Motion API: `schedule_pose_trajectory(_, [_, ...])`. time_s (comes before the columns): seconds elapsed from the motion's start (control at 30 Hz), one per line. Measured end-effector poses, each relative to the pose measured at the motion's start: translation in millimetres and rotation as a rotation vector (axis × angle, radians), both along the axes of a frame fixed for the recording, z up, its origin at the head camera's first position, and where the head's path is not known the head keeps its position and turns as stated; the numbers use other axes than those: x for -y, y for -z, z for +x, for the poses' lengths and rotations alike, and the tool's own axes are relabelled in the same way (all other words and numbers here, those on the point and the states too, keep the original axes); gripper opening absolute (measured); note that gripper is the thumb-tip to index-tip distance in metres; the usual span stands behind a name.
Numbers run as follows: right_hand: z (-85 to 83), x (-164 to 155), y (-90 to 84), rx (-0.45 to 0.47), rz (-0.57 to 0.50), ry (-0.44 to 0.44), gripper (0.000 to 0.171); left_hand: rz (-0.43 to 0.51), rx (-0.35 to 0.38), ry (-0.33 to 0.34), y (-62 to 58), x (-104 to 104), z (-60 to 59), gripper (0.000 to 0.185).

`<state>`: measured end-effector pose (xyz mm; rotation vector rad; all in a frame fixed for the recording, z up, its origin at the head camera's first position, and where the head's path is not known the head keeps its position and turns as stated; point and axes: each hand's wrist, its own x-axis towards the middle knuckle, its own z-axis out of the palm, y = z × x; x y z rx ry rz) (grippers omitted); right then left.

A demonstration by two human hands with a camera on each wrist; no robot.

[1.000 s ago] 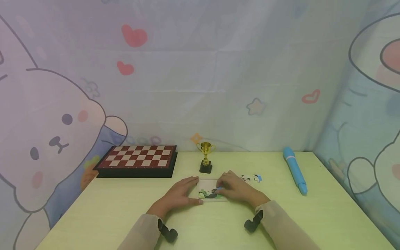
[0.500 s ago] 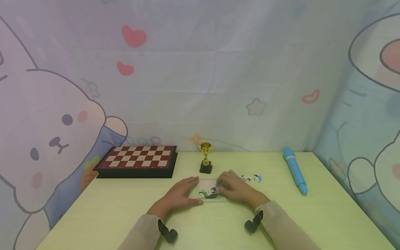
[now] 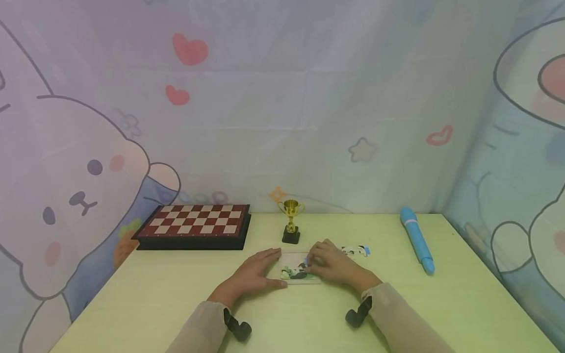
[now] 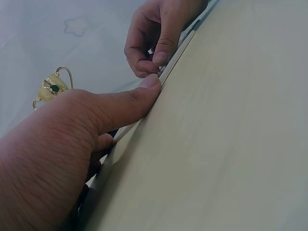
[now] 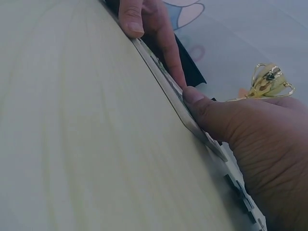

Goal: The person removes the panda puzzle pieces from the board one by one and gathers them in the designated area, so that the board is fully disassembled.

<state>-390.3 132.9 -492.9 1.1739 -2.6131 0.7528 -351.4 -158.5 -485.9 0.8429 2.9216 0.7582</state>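
Left hand (image 3: 253,274): lower centre of the head view, reaching in from the bottom left; palm down, fingers extended to the far left corner of a shallow pale board (image 3: 289,259), thumb stretched apart along the near edge, its tip touching the near left corner. In the left wrist view the thumb lies straight, pressed to the board's rim. Right hand (image 3: 333,266): right of centre, reaching in from the bottom right; wrist bent inward, knuckles raised, fingers curled, thumb and fingertips drawn together over the board's right part; whether they pinch a piece cannot be told. Board: flat on the table (image 3: 287,323), lower centre of the frame, between the hands; panda-like picture pieces (image 3: 293,273) in green, black and white fill its nearer part, pale base showing beyond. Loose printed pieces (image 3: 355,251): just beyond the right wrist, partly hidden by the hand. Sleeves: beige, one per arm, a black wrist device (image 3: 238,331) at the left cuff and another at the right. Trophy (image 3: 291,223): gold, black base, upright behind the board. Chessboard (image 3: 194,225): red and white, left of the trophy. Blue pen-shaped object (image 3: 417,240): lying slanted, right side.
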Motion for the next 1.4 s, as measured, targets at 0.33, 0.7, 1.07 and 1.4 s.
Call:
schedule_pose_trajectory(0.33, [0.5, -2.8, -2.6, 0.007, -0.014, 0.080, 0.041, -0.017, -0.012, -0.005, 0.5, -1.0, -4.5, 0.094])
schedule_pose_trajectory(0.7, [2.2, -0.7, -3.8, 0.014, 0.015, 0.058, 0.039, -0.013, 0.000, -0.007, 1.2, 0.0, -2.8, 0.095])
schedule_pose_trajectory(1.07, [3.2, 0.0, -4.8, 0.088, -0.046, 0.044, 0.025, -0.004, -0.004, 0.000, 1.7, 1.2, -3.8, 0.097])
schedule_pose_trajectory(1.4, [1.9, -2.0, -2.7, 0.097, -0.184, -0.018, 0.013, -0.003, -0.007, -0.005, 1.6, 0.0, -3.3, 0.096])
